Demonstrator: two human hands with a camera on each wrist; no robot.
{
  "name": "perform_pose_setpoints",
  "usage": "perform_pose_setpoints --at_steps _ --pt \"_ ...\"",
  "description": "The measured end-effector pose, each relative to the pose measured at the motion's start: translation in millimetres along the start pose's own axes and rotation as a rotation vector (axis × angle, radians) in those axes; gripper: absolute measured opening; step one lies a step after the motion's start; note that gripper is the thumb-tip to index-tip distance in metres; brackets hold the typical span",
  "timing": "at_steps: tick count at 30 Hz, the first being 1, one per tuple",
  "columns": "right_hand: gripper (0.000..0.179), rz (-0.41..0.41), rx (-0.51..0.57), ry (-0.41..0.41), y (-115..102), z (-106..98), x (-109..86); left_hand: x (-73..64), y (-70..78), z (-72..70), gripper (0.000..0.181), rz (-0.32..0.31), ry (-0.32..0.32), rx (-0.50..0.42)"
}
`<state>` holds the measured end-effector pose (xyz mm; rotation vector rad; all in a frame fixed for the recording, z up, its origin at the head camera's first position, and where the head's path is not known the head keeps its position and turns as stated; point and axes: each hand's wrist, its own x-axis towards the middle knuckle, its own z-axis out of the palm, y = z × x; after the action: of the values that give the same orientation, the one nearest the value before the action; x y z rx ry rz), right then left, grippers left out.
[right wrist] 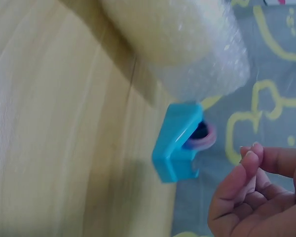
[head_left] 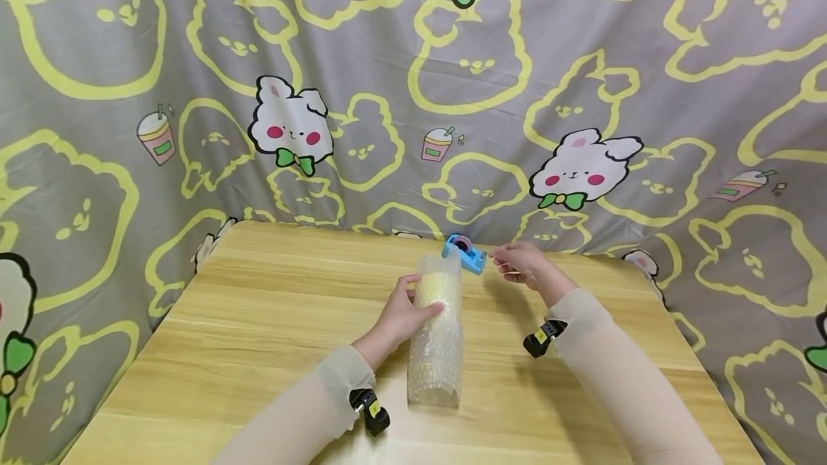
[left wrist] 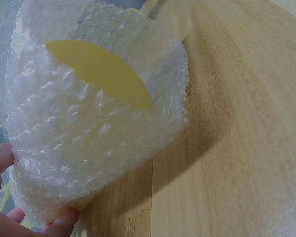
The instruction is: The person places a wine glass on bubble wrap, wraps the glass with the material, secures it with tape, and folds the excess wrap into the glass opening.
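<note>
A cylinder of clear bubble wrap (head_left: 436,350) lies on the table, pointing away from me. Something pale yellow is wrapped inside, and its flat round yellow end (left wrist: 101,71) shows through the wrap's open end in the left wrist view. My left hand (head_left: 403,311) grips the roll near its far part, thumb over the top. Just beyond the roll stands a blue tape dispenser (head_left: 466,253) with a tape roll (right wrist: 203,134) in it. Beside the dispenser's front end, my right hand (head_left: 525,264) has thumb and forefinger pressed together. Whether clear tape is between them cannot be seen.
The wood-grain table (head_left: 258,321) reaches back to a grey patterned curtain (head_left: 388,92), which hangs behind and along both sides. The dispenser stands close to the table's back edge. A small black camera is strapped at each wrist.
</note>
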<state>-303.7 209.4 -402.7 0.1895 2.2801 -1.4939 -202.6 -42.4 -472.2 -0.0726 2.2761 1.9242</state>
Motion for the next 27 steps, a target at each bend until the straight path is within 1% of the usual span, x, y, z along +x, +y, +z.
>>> perform_pose_setpoints --at_steps 7,14,17,20,24,27 --pt "0.028 -0.059 -0.064 0.001 -13.6 9.1 -17.1 0.6 0.3 0.5 0.077 -0.016 0.001 0.000" --pt "0.026 -0.100 -0.103 0.013 -16.4 17.8 -26.2 -0.3 1.0 0.7 0.078 -0.015 0.002 0.003" --pt "0.028 -0.131 -0.125 0.002 -16.5 22.1 -29.1 -0.9 0.9 0.8 0.078 -0.013 0.005 0.006" --pt "0.026 -0.157 -0.130 -0.012 -17.2 27.9 -32.7 -1.5 0.9 0.9 0.078 -0.012 0.008 0.006" --pt "0.022 -0.188 -0.139 -0.034 -19.2 38.0 -39.1 -1.1 0.2 1.2 0.078 -0.011 0.007 0.007" --pt "0.024 -0.206 -0.137 -0.052 -20.5 46.1 -43.5 -0.3 -0.2 1.5 0.078 -0.009 0.005 0.008"
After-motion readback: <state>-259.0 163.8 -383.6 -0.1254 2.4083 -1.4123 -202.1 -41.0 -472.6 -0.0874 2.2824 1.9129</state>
